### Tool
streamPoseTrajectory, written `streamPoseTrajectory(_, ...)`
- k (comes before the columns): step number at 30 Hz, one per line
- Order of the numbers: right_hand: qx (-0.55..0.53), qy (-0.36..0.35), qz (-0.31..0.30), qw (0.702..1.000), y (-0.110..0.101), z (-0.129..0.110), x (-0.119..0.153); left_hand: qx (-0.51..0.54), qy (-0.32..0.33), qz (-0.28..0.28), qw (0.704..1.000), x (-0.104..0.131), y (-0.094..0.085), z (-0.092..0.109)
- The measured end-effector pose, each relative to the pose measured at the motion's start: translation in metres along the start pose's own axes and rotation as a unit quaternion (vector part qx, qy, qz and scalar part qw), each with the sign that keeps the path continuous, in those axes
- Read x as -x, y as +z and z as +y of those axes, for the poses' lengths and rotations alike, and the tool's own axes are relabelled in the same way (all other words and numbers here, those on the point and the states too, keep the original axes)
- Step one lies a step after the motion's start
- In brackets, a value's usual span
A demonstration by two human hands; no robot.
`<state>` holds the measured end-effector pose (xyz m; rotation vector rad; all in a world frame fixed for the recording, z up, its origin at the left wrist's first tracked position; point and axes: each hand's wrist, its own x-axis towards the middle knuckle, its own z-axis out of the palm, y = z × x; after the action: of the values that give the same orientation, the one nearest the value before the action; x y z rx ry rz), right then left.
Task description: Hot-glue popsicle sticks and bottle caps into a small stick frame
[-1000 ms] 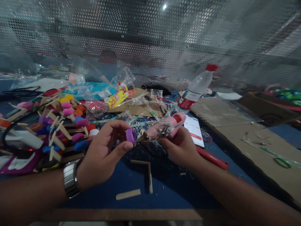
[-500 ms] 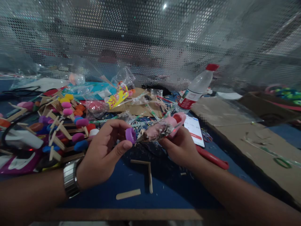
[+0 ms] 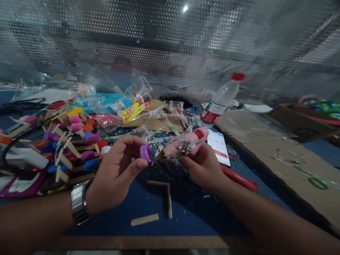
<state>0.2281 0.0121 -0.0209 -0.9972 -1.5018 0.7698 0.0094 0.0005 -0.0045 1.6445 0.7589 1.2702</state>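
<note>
Between the thumb and fingers of my left hand (image 3: 114, 173) is a purple bottle cap (image 3: 146, 153), its hollow side turned to the right. My right hand (image 3: 203, 164) grips a pink hot glue gun (image 3: 177, 147) with a scorched, plastic-wrapped front. Its nozzle points left and sits right by the cap; whether the two touch I cannot tell. On the blue table below lie two joined wooden sticks (image 3: 169, 200) forming a corner and one loose popsicle stick piece (image 3: 145, 219).
Many stick pieces with coloured caps (image 3: 75, 125) are heaped on the left. A water bottle (image 3: 221, 101) stands behind a lit phone (image 3: 218, 147), and a red handle (image 3: 239, 177) lies nearby. Cardboard (image 3: 300, 166) covers the right side. Plastic bags and a yellow wrapper (image 3: 132, 110) lie at the back.
The purple cap has shifted slightly left and turned a little in my left fingers. My right hand and the glue gun have barely moved.
</note>
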Motion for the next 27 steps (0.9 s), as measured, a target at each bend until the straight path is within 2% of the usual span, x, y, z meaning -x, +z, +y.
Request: streamPoseTrajectory(27,0.02,0.001,0.001,1.0,-0.0019,0.0022,0.0005,0.001,0.009,0.017,1.0,0.0001,0.0021,0.0012)
